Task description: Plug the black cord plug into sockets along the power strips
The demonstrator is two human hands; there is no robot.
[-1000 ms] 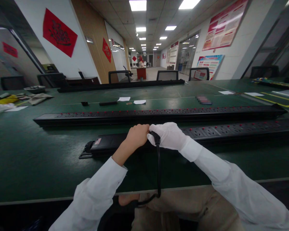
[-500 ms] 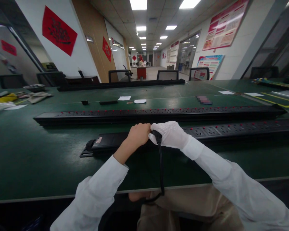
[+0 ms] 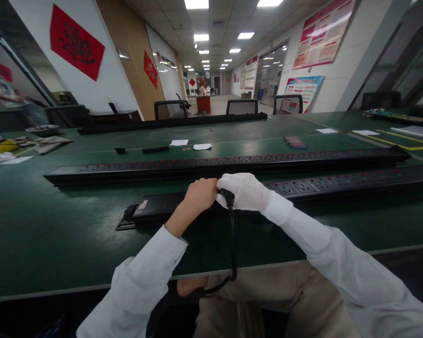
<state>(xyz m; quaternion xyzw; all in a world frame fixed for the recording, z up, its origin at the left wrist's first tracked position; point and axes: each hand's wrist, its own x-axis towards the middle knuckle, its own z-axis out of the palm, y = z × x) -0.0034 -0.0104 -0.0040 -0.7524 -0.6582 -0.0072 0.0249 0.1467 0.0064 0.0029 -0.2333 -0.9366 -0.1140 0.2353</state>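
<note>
My right hand (image 3: pixel 246 191), in a white dotted glove, is closed round a black power plug (image 3: pixel 228 196). From the plug a thick black cable (image 3: pixel 233 239) hangs over the table's front edge towards my lap. My bare left hand (image 3: pixel 201 194) is curled shut against the right fingertips, beside the plug; whatever is between its fingers is hidden. Both hands are above a long black power strip (image 3: pixel 162 205) with red-marked sockets and a bracket at its left end. The hands cover part of this strip.
Behind it lies a second long power strip (image 3: pixel 134 174), and a long black bar (image 3: pixel 172 123) rests at the far edge. Paper slips (image 3: pixel 202 146), a small black block (image 3: pixel 120 150) and a bowl (image 3: pixel 42 130) are on the green table (image 3: pixel 74 253). Chairs stand beyond.
The view has shifted slightly. Both hands keep almost the same pose at the plug, and the cable still hangs down. At the far left a person has come into view.
</note>
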